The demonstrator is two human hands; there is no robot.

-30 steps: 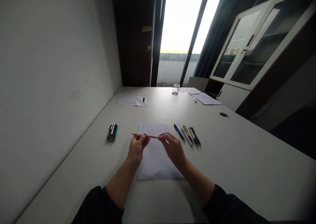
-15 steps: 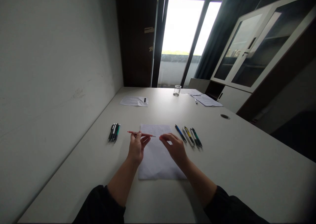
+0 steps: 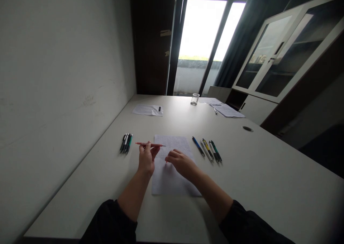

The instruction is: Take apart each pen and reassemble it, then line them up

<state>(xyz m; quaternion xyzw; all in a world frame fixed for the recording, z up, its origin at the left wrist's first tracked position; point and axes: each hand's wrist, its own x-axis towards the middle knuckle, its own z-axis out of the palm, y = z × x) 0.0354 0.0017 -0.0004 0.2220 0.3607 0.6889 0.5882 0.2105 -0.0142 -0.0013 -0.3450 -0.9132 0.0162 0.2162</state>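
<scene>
Head view. Left hand [image 3: 146, 161] just left of the paper sheet [image 3: 172, 181], thumb and fingers pinching a red pen [image 3: 155, 145] by its barrel. Pen held clear of the table, nearly level and crosswise; one end out to the left past the hand, slim grey point bare at the right end, over the upper part of the sheet, in line with rows of lines or writing too small to read.

Right hand [image 3: 182, 163] low over the middle of the sheet, back upward, fingers bent and drawn together, pinching a small red piece [image 3: 166, 161] at the tips. Piece near the pen's bare point but apart from it, closer to the body. Touching the paper or just above it: cannot tell. Dark sleeves [image 3: 110, 222] on both forearms.

On the white table [image 3: 258, 172], left of the sheet: pen bundle [image 3: 125, 143], side by side, near the wall [image 3: 67, 75]. Right of the sheet: blue pen [image 3: 198, 146], then yellow, pale and green pens [image 3: 216, 152], loosely fanned. Farther off: creased paper [image 3: 146, 110] at left, clear glass [image 3: 195, 99] upright near the far edge, stacked papers [image 3: 228, 110] at right, with a lone pen [image 3: 215, 111] just beside.
</scene>
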